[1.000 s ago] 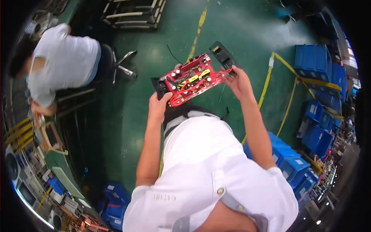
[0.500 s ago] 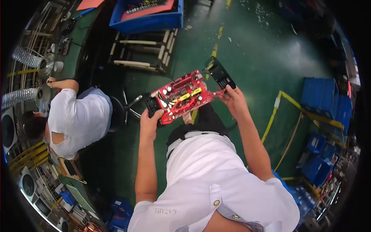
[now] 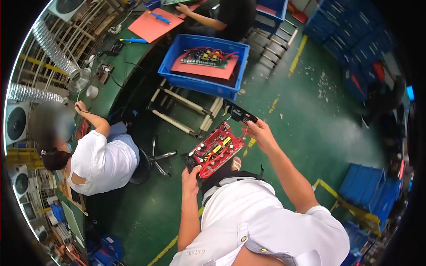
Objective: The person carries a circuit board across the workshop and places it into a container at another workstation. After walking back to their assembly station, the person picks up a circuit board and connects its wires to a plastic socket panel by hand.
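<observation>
My left hand [image 3: 191, 179] is closed on the near left corner of an open red electronics housing [image 3: 228, 157]. Its inside shows a circuit board, a coil, yellow-labelled parts and red wires, with a black end piece [image 3: 190, 160] at the left. Pinched in my right hand [image 3: 262, 135] is a black slotted end panel [image 3: 239, 114], apart from the housing's far right end. A red wire runs near my right fingers between the two. Both pieces are held in the air in front of my waist.
A blue bin [image 3: 202, 86] with a wired circuit board [image 3: 206, 58] on an orange sheet stands on a pipe-frame rack [image 3: 179, 106] ahead. A seated co-worker [image 3: 108, 155] is at the bench on the left; another person sits farther ahead. Blue crates [image 3: 361, 186] stand at the right.
My view has shifted, bringing the blue bin and bench more fully into sight. Both hands still hold the housing and panel, the panel now lying farther beyond the housing.
</observation>
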